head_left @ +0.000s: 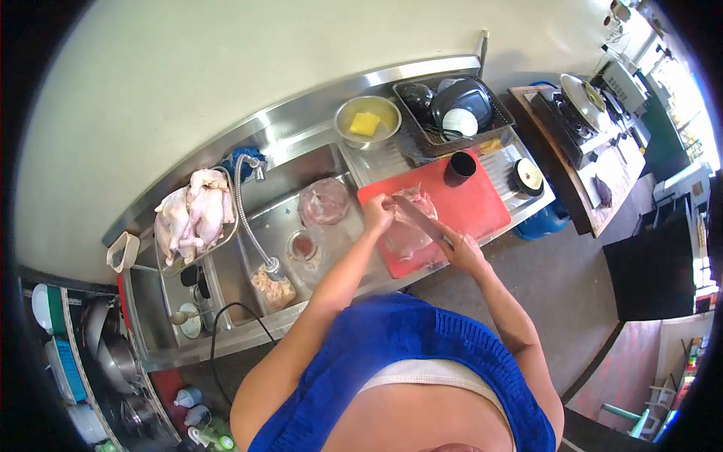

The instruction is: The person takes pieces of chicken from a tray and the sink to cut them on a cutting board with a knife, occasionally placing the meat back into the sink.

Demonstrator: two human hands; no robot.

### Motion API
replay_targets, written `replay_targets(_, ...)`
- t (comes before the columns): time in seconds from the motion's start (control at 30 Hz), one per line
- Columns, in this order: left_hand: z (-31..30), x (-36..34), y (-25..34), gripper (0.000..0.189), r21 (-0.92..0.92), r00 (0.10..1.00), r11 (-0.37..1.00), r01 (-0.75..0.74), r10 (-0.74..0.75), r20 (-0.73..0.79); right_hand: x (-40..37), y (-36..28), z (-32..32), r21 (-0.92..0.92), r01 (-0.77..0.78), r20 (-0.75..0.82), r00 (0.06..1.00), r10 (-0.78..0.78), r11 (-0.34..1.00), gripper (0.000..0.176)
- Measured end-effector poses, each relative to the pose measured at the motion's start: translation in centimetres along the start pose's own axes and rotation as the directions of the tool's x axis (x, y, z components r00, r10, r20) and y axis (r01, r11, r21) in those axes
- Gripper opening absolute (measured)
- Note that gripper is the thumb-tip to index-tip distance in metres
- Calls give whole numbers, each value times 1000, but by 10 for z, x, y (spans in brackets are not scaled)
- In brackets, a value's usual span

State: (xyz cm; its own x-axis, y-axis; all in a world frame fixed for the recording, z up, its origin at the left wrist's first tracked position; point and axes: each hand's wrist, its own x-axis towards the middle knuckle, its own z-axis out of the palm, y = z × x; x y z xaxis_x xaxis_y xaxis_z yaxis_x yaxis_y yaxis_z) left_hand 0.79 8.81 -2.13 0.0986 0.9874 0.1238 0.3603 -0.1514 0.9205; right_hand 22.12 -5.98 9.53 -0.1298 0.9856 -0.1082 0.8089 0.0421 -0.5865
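A red cutting board (482, 197) lies across the sink's drainboard with pale raw meat (407, 233) on it. My right hand (463, 252) is closed around the handle of a knife (420, 218). Its blade lies slantwise over the meat, the tip toward my left hand. At the meat's left edge, my left hand (379, 215) is closed with the fingertips pinching the meat near the knife tip. The fingers partly hide what they grip. A black cup (459, 169) stands on the board's far side.
Whole raw chickens (197, 215) fill a tray left of the sink (260, 226). Inside the sink are a plastic bag of meat (324, 201), a bag of pale pieces (273, 289) and a hose faucet (273, 268). A metal bowl (346, 120) and dish rack (497, 113) stand behind.
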Motion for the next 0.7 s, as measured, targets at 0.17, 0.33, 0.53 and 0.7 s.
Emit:
replay_targets(0.17, -6, -2, 5, 7, -33, 1000, 999, -11, 11, -23, 20, 9, -8, -38, 70, 51, 996, -68, 997, 49)
replay_targets(0.33, -7, -5, -2, 8, 4, 996, 997, -74, 74, -42, 48, 18, -1, -87, 195, 57, 980, -191, 977, 49)
replay_targets(0.53, -12, -11, 0, 7, -60, 993, 994, -90, 85, -85, 49, 19, -26, 45, 234, 130, 963, -237, 971, 46)
replay_targets(0.7, -16, -16, 13, 4, 64, 979, 980, -188, 192, -72, 77, 22, -4, -74, 255, 214, 948, -234, 964, 52)
